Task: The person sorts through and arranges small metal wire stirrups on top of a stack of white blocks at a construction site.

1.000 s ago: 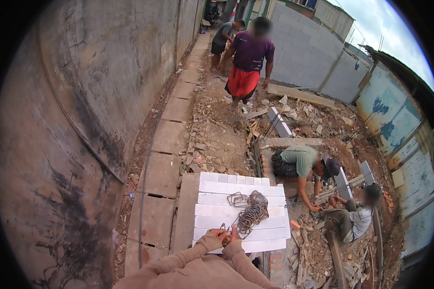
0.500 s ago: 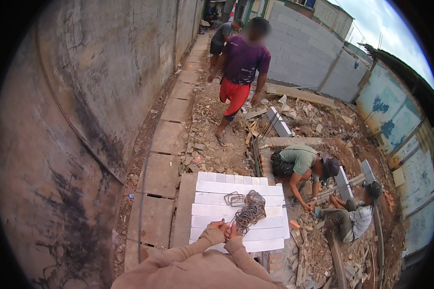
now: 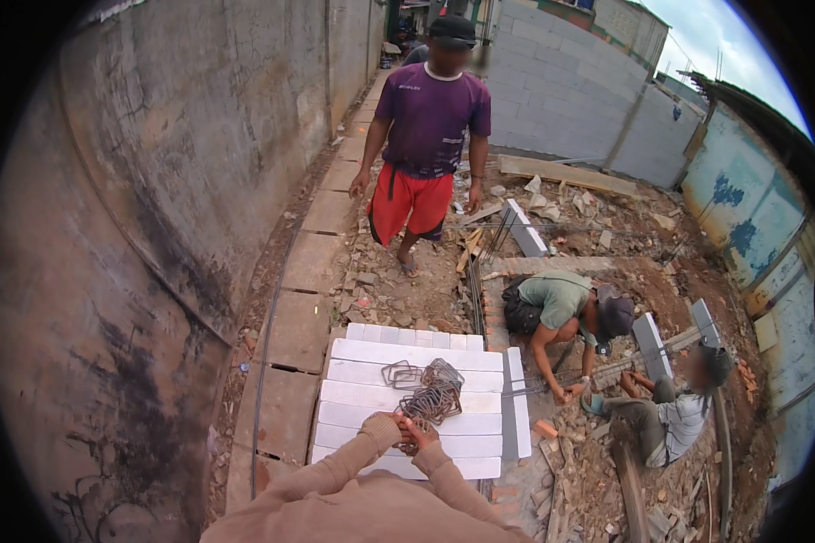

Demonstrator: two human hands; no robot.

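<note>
A tangled heap of bent steel rebar stirrups (image 3: pixel 433 398), brown and roughly rectangular, lies on a stack of pale lightweight blocks (image 3: pixel 353 372). At its near end, my left hand (image 3: pixel 389 423) and my right hand (image 3: pixel 420 436) meet, fingers closed. The right hand grips a stirrup at the edge of the heap. What the left fingers pinch is too small to make out. One separate stirrup (image 3: pixel 400 374) sits at the heap's far left.
A person in a purple shirt (image 3: pixel 433 118) stands on the rubble beyond the blocks. Two people (image 3: pixel 557 303) crouch and sit at the right beside a rebar cage (image 3: pixel 598 373). A tall concrete wall (image 3: pixel 181 163) runs along the left, with paving slabs (image 3: pixel 299 326) beside it.
The purple-shirted person has come nearer and turned toward me. My view has shifted, so the blocks appear farther left. My hands stay at the heap's near end.
</note>
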